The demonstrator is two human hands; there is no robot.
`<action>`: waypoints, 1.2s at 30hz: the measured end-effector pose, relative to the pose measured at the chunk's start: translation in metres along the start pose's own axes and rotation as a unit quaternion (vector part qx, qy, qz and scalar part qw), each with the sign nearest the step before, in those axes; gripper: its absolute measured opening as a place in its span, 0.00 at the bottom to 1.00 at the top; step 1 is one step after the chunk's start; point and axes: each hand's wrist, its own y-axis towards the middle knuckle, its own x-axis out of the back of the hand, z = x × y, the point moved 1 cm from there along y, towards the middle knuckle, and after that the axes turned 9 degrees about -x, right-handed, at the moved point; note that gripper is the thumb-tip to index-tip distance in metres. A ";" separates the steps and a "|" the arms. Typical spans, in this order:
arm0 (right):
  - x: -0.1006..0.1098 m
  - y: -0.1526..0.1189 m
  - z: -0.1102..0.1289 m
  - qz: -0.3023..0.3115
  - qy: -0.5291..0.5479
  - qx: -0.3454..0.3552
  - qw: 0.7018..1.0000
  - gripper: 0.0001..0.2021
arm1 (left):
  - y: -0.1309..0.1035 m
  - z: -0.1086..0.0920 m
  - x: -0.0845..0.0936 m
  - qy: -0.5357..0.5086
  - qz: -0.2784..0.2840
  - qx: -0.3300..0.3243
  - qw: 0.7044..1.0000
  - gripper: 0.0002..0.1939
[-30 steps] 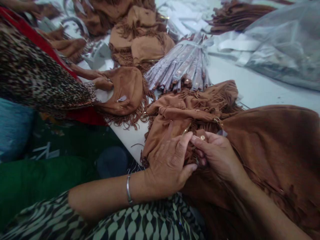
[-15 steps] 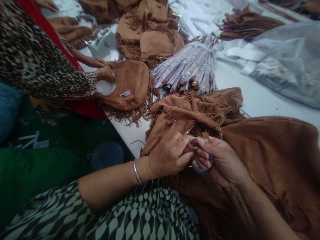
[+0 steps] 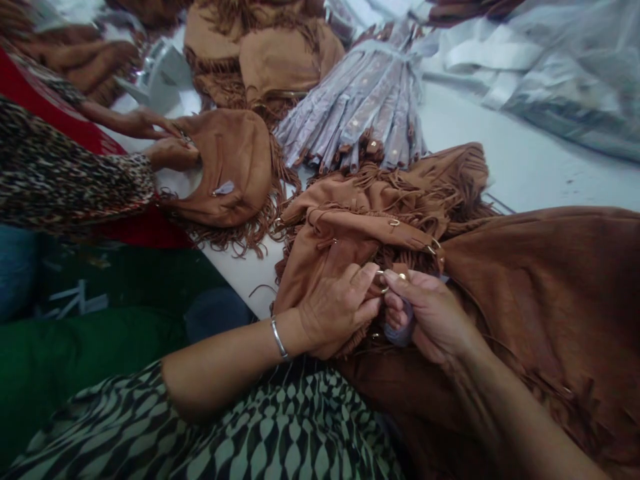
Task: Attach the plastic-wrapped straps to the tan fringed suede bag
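A brown fringed bag point(image 3: 345, 223) with gold metal rings along its edge lies before me. Over its near side, the thumb and fingers of my left hand point(image 3: 335, 310) are closed at a small gold metal ring point(image 3: 382, 283). My right hand point(image 3: 440, 310) meets it there, pinching a brown strap point(image 3: 400, 269) with a gold stud. Pale wrapping point(image 3: 399, 330) hangs below the right fingers. How the strap and ring are joined is hidden by my fingertips. To the right of my hands lies a large brown bag piece point(image 3: 560, 267).
Across the table, a co-worker's hands point(image 3: 170, 143) rest in another brown fringed bag point(image 3: 240, 167). A bundle of wrapped straps point(image 3: 355, 100) lies beyond my work. More brown bags point(image 3: 280, 63), a tape dispenser point(image 3: 165, 77) and clear plastic sheeting point(image 3: 565, 80) lie at the back.
The view has shifted, so most things sit lower or further left. My hands stay together at the ring, which shows more plainly between my fingertips. The co-worker's upper hand has lifted slightly.
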 end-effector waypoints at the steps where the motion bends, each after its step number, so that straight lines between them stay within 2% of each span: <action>1: 0.003 0.001 0.000 0.004 -0.007 0.009 1.000 0.19 | 0.001 0.000 0.003 -0.061 -0.003 0.020 0.998 0.20; 3: 0.009 0.001 0.000 0.020 -0.036 0.037 0.998 0.17 | 0.003 -0.001 0.013 -0.223 0.007 0.080 0.972 0.15; 5: 0.013 -0.002 0.001 0.054 -0.091 0.061 0.993 0.14 | 0.005 0.001 0.024 -0.390 0.032 0.140 0.910 0.11; 7: 0.017 -0.008 0.004 0.091 -0.158 0.074 0.980 0.11 | 0.008 0.006 0.032 -0.502 0.049 0.168 0.847 0.12; 8: 0.017 -0.011 0.006 0.104 -0.191 0.082 0.973 0.11 | 0.010 0.009 0.033 -0.530 0.051 0.170 0.829 0.12; 10: 0.018 -0.019 0.012 0.103 -0.254 0.104 0.956 0.11 | 0.013 0.013 0.031 -0.550 0.078 0.158 0.816 0.12; 13: 0.018 -0.030 0.018 0.076 -0.330 0.126 0.932 0.11 | 0.017 0.010 0.018 -0.591 0.133 0.130 0.785 0.13; 17: 0.021 -0.042 0.016 0.047 -0.377 0.141 0.914 0.11 | 0.012 -0.006 0.000 -0.683 0.154 0.124 0.703 0.15; 20: 0.023 -0.048 0.010 0.042 -0.392 0.146 0.907 0.12 | 0.007 -0.014 -0.005 -0.722 0.187 0.141 0.651 0.16; 21: 0.024 -0.050 0.009 0.040 -0.392 0.151 0.907 0.11 | 0.006 -0.016 -0.004 -0.722 0.191 0.146 0.649 0.16; 25: 0.024 -0.053 0.008 0.034 -0.405 0.175 0.897 0.10 | 0.005 -0.022 0.005 -0.685 0.171 0.185 0.683 0.15; 27: 0.025 -0.053 0.007 0.036 -0.422 0.181 0.888 0.10 | 0.006 -0.026 0.008 -0.675 0.160 0.202 0.691 0.15; 29: 0.028 -0.053 0.005 0.043 -0.433 0.179 0.883 0.10 | 0.006 -0.030 0.010 -0.677 0.156 0.212 0.687 0.13; 33: 0.032 -0.051 0.004 0.062 -0.430 0.161 0.886 0.10 | 0.004 -0.032 0.005 -0.694 0.156 0.243 0.659 0.09; 36: 0.034 -0.047 0.006 0.092 -0.397 0.118 0.906 0.11 | -0.001 -0.027 0.000 -0.684 0.152 0.234 0.674 0.08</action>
